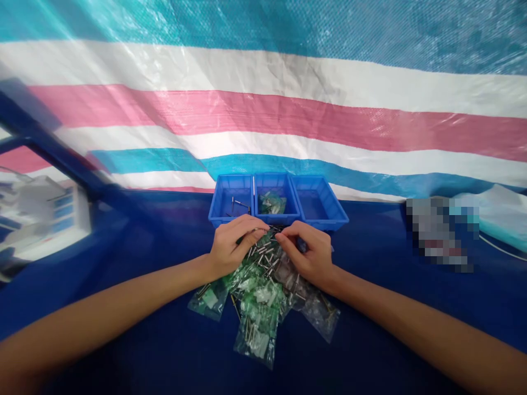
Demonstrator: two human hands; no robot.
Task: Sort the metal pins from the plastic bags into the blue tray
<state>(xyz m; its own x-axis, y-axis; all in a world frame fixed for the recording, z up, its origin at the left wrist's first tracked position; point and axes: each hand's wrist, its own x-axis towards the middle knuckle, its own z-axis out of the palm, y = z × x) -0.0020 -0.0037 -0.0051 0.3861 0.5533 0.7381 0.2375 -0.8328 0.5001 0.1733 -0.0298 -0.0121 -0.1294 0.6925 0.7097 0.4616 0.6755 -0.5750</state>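
Observation:
My left hand (235, 244) is closed, thumb and forefinger pinched at what looks like a thin metal screw, mostly hidden by the fingers. Just to its right, my right hand (309, 253) is also closed in a pinch; whatever sits between its fingertips is too small to make out. Both hands hover over a heap of loose metal screws (268, 258) lying on clear and green-tinted plastic bags (261, 299). Some bags hold more screws and white pieces. Closest to me is a small bag (256, 341) with long screws inside.
Behind the hands stand three joined blue bins: the left bin (218, 216) holds a few screws, the middle bin (276, 216) a greenish bag. The right bin (323, 224) completes the row. A white machine (61, 225) stands left; a plastic bag (500, 216) lies right. Striped sheeting (263, 115) hangs behind.

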